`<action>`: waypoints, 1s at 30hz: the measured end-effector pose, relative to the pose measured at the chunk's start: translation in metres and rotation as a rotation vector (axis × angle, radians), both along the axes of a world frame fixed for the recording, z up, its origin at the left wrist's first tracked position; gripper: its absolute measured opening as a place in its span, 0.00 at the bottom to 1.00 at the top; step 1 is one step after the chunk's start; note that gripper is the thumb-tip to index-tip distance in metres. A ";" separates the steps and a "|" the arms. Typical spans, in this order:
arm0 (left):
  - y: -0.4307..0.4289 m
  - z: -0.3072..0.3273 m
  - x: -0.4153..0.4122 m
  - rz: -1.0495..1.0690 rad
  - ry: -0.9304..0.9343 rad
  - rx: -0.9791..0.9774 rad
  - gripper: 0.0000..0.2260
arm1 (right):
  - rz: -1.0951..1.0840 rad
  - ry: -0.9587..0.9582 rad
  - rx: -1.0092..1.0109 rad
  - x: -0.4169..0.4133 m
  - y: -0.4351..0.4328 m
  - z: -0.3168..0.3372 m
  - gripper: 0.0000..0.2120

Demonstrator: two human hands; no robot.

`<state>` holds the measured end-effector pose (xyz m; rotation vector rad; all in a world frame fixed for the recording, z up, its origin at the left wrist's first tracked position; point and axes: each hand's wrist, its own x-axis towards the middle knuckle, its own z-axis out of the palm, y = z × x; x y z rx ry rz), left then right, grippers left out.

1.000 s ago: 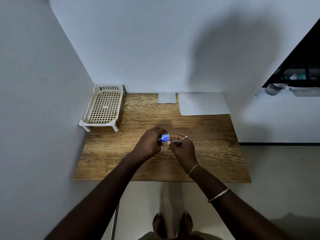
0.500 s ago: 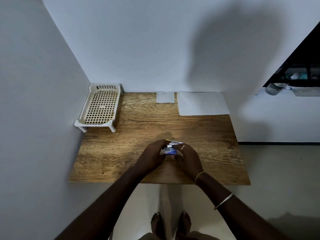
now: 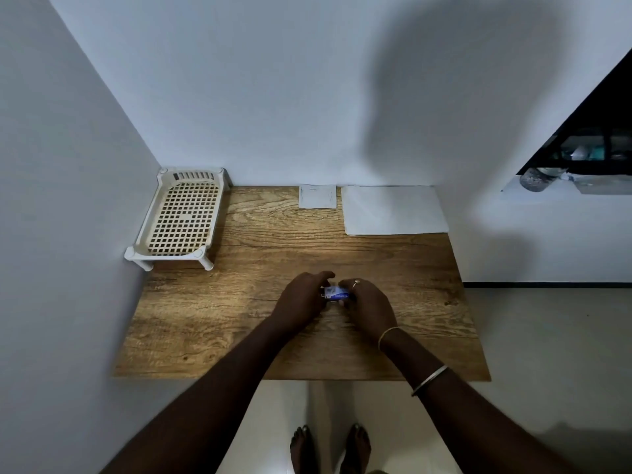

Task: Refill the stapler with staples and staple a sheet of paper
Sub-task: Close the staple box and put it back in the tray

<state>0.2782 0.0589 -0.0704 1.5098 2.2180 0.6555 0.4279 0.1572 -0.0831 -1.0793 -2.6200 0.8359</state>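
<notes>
A small blue stapler (image 3: 336, 293) sits low over the middle of the wooden table (image 3: 239, 319), pinched between both hands. My left hand (image 3: 302, 301) grips its left end, and my right hand (image 3: 369, 304), with a ring on one finger, covers its right end. Most of the stapler is hidden by the fingers, so I cannot tell whether it is open. A large white sheet of paper (image 3: 393, 210) lies flat at the back right of the table. A smaller white slip (image 3: 317, 196) lies to the left of the sheet, against the wall.
A cream plastic lattice rack (image 3: 181, 222) on short legs stands in the back left corner against the walls. The table's front edge runs just under my forearms, and my bare feet (image 3: 330, 446) show on the floor below. A dark shelf (image 3: 588, 148) is at the far right.
Both hands have lowered the stapler from above the table to its surface. The metal part that stuck out a second ago is no longer visible.
</notes>
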 end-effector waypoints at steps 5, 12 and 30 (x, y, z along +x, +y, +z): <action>0.002 -0.008 -0.003 -0.005 0.014 -0.038 0.30 | 0.010 -0.029 -0.046 0.001 0.003 -0.008 0.20; 0.006 -0.011 -0.009 -0.137 0.084 -0.110 0.38 | 0.073 -0.094 -0.069 -0.002 0.012 -0.005 0.29; 0.006 0.017 -0.035 -0.163 -0.067 0.112 0.43 | 0.134 0.060 -0.092 -0.010 0.029 0.040 0.21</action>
